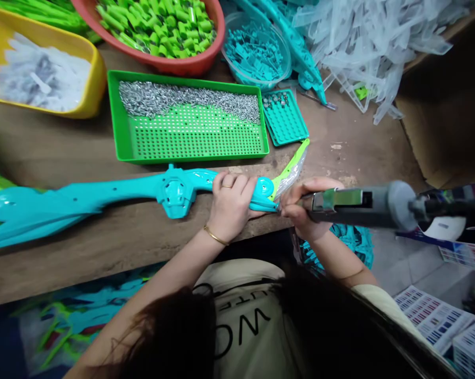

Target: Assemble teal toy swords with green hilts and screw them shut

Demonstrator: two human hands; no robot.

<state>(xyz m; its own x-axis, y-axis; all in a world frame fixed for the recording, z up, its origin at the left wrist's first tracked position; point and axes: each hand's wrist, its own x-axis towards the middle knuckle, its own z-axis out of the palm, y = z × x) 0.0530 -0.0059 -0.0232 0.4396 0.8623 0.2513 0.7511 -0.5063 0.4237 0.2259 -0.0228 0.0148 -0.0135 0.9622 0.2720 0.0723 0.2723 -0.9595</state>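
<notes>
A long turquoise plastic toy bow [115, 195] lies along the front of the table. My left hand [233, 202] is wrapped round its right part, near a round boss. At that end a lime-green piece [295, 162] with a clear plastic strip sticks up to the right. My right hand [306, 208] grips a grey and black power screwdriver [364, 206], held nearly level with its cord end to the right. Its tip meets or nearly meets the end of the turquoise part; my fingers hide the exact contact.
A green tray [190, 155] of small screws stands behind the bow, beside a small turquoise tray [287, 118]. Farther back are a yellow bin [97, 79], a red bowl [182, 67] of green pieces and a clear tub [257, 81]. Translucent parts [364, 42] and a cardboard box [438, 110] are right.
</notes>
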